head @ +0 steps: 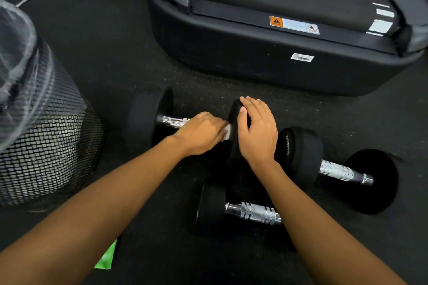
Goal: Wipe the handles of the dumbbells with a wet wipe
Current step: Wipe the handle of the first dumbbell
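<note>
Mesh bin (46, 141): far left on the floor, round, black wire mesh, crinkled clear plastic liner over the rim.
Green packet (106, 259): glossy, flat, bottom edge, partly hidden by the left forearm.
Far dumbbell (148, 118): lies on the floor, round matte black heads, chrome handle (173, 121) with ridged bands.
Left hand (201, 133): blurred, grip closed on the handle with the wipe inside it.
Wet wipe (227, 132): white, only a corner shows, against the handle just beside the right head.
Right hand (257, 132): grip slack, fingers near straight, palm laid over the far dumbbell's right head.
Near dumbbell (252, 213): smaller, knurled chrome bar, right end hidden under the right forearm.
Treadmill (278, 30): smooth dark plastic end, warning sticker, barcode label.
Right dumbbell (342, 171): black heads, ringed chrome bar, untouched.
Floor (120, 65): black speckled rubber.
</note>
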`<state>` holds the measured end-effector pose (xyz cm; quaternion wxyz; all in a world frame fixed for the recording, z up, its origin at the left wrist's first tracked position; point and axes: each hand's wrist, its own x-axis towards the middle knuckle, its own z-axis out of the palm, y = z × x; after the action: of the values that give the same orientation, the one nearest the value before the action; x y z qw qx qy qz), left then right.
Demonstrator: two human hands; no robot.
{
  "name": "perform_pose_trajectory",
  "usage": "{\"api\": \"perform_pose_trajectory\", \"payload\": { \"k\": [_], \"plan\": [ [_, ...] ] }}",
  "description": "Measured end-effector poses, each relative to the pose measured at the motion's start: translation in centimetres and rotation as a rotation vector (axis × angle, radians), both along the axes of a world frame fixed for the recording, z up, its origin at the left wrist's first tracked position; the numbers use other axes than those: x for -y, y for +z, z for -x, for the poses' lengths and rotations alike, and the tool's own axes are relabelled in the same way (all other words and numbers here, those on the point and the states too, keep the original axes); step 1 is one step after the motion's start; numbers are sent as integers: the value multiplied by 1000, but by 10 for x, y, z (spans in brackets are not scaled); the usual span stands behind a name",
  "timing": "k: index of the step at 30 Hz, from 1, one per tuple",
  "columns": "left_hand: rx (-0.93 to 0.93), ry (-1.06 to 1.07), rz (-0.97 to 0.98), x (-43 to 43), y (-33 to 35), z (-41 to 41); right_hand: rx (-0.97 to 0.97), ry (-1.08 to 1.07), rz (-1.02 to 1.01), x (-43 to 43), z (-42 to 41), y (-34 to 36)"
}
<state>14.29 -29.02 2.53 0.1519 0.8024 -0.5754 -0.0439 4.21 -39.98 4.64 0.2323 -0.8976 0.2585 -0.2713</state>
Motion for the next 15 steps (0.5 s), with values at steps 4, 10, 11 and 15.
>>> {"api": "perform_pose_trajectory", "payload": {
  "k": [4, 10, 11, 15],
  "plan": [
    [86, -52, 55, -16, -5, -6, 6, 2, 7, -1, 1, 0],
    [185, -33, 142, -6, -2, 9, -14, -1, -8, 0, 0, 1],
    [187, -40, 153, -8, -2, 7, -15, -2, -9, 0, 0, 1],
    [139, -16, 126, -20, -5, -5, -24, -1, -11, 0, 1, 0]
  ]
}}
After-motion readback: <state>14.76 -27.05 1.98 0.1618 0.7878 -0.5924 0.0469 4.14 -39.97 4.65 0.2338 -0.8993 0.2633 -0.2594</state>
